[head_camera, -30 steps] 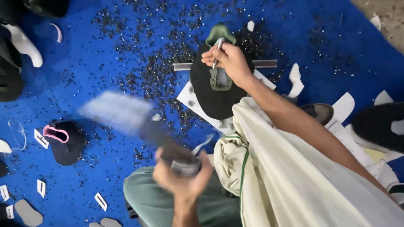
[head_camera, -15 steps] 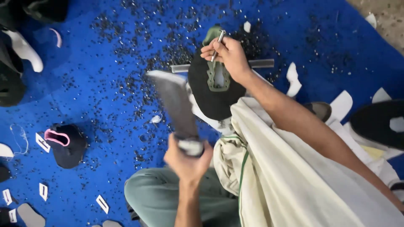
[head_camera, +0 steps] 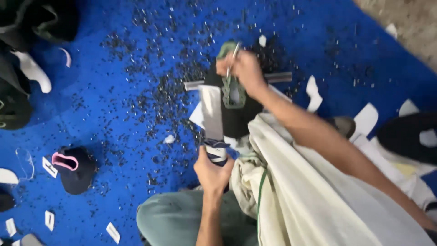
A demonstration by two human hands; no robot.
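The broad flat steel blade with a tape-wrapped handle [head_camera: 212, 119] stood upright in the person's left hand [head_camera: 212, 171], which was closed around the handle low in the scene, just above a knee in grey-green trousers [head_camera: 175, 221]. The blade's tip reached up beside the black shoe piece [head_camera: 236, 119] and partly covered its left edge. To the right of the hand a heap of cream-coloured cloth [head_camera: 309, 191] lay over the lap, and the right forearm crossed above it.

Farther out, the right hand [head_camera: 243, 68] was closed on a thin metal pin-like tool [head_camera: 234, 53], pinched between the fingers and held against a grey-green trim piece [head_camera: 231, 90] that lay along the black shoe piece. That piece rested on a horizontal grey metal bar [head_camera: 278, 77], whose ends stuck out on both sides.

All of it sat on a bright blue mat [head_camera: 114, 105] on the floor, strewn with dark little scraps, thickest around the shoe piece. To the left lay a dark shoe part with a pink lining [head_camera: 73, 166], and white cut-out pieces [head_camera: 364, 119] were scattered to the right. At the far left edge were more dark shoe uppers [head_camera: 18, 105], blurred.
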